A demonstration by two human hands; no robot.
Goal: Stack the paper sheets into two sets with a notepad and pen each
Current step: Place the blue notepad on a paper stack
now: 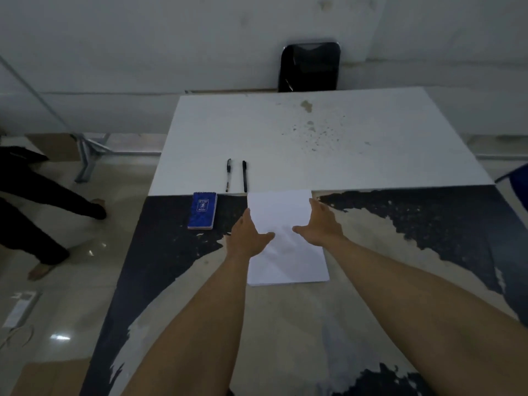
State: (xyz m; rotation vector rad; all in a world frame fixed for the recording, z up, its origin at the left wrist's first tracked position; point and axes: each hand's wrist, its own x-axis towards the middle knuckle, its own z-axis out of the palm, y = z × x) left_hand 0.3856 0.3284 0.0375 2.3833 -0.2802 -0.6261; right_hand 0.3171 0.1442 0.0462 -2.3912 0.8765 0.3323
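I see a white paper stack [287, 252] lying flat and squared on the worn, peeling table [371, 267], its far edge touching the white board [314, 138]. Left of it lies a blue notepad [202, 210]; beyond, on the board, two black pens [228, 174] [244, 176] lie side by side. A black chair [310, 67] stands at the far end, and a person's legs [43, 195] show far left. My left hand [248, 235] and right hand [323, 224] bracket the stack's long edges, fingers straight, thumbs resting on top.
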